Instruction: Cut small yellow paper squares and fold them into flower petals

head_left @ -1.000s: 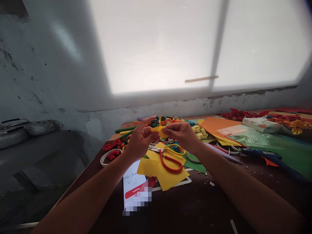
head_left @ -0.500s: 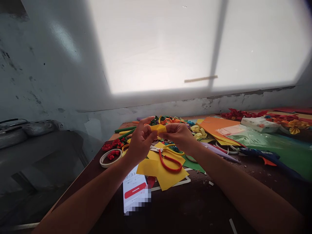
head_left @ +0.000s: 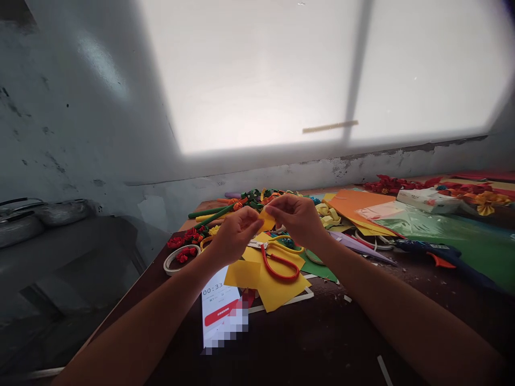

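Note:
A small piece of yellow paper (head_left: 266, 221) is held up between my two hands, above the scissors. My right hand (head_left: 296, 219) pinches its upper edge with thumb and fingertips. At the paper's left edge, my left hand (head_left: 235, 236) has its fingers curled and closed on it; part of the paper is hidden by the fingers. Below lie scissors with red and yellow handles (head_left: 279, 271), resting on larger yellow sheets (head_left: 281, 295). A smaller yellow rectangle (head_left: 242, 274) lies beside the handles, near a phone (head_left: 219, 313) showing a timer.
White tape rolls with red paper flowers (head_left: 187, 254) lie at the left. Behind my hands are green stems (head_left: 217, 216) and coloured paper pieces. To the right are orange sheets (head_left: 354, 209), a tissue pack (head_left: 426, 201) and a dark blue glue gun (head_left: 430, 252). A wall stands behind the table.
My left hand has lowered slightly and its raised index finger has curled in. The yellow paper has turned from lying level to tilted, with my right hand at its top.

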Tool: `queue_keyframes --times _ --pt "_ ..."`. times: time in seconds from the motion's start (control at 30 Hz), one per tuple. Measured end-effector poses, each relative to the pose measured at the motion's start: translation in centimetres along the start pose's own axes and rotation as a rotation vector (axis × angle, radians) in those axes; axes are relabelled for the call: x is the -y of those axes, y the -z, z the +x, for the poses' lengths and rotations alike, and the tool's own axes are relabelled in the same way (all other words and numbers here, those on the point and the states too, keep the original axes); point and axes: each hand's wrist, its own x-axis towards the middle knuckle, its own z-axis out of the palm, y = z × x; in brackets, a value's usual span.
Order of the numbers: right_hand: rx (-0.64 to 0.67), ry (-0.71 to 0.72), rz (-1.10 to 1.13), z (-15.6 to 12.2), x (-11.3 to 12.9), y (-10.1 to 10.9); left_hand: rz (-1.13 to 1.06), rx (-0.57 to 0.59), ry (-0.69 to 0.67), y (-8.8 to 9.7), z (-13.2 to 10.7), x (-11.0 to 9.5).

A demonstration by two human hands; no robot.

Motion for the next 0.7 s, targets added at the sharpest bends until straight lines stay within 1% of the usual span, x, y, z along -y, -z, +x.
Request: queue_keyframes --times 0.07,0.1,0.17,0.23,0.3,0.4,0.47,0.53,0.6,0.67,0.7 --pt "0.016 -0.027 0.055 0.1 0.0 0.2 -0.189 -0.020 0.062 0.1 0.2 -0.2" --pt "0.045 -0.022 0.034 0.1 0.1 0.3 -0.253 -0.025 0.092 0.2 0.3 -0.3" --pt "0.117 0.024 -0.062 0.0 0.1 0.5 -0.313 -0.017 0.137 0.5 0.4 -0.6" --pt "0.159 0.082 -0.116 0.0 -0.1 0.5 -0.346 -0.007 0.149 0.8 0.5 -0.8" --pt "0.151 0.084 -0.054 0.0 -0.4 0.4 -0.411 -0.007 0.131 1.0 0.4 -0.9" --pt "0.121 0.023 0.084 0.0 -0.7 0.2 -0.460 -0.022 0.044 0.8 0.2 -0.9" --pt "0.160 0.023 0.098 -0.1 -0.5 0.4 -0.441 -0.031 -0.002 0.7 0.1 -0.9" --pt "0.239 0.105 0.025 -0.3 0.0 0.7 -0.450 -0.029 0.006 0.8 0.0 -1.0" --pt "0.315 0.251 -0.100 -0.5 0.6 1.1 -0.486 0.006 0.048 1.0 0.0 -1.2" --pt "0.348 0.377 -0.183 -0.6 1.0 1.3 -0.514 0.031 0.062 1.2 0.0 -1.4" --pt "0.344 0.408 -0.194 -0.6 1.1 1.3 -0.516 0.045 0.054 1.4 0.0 -1.4"
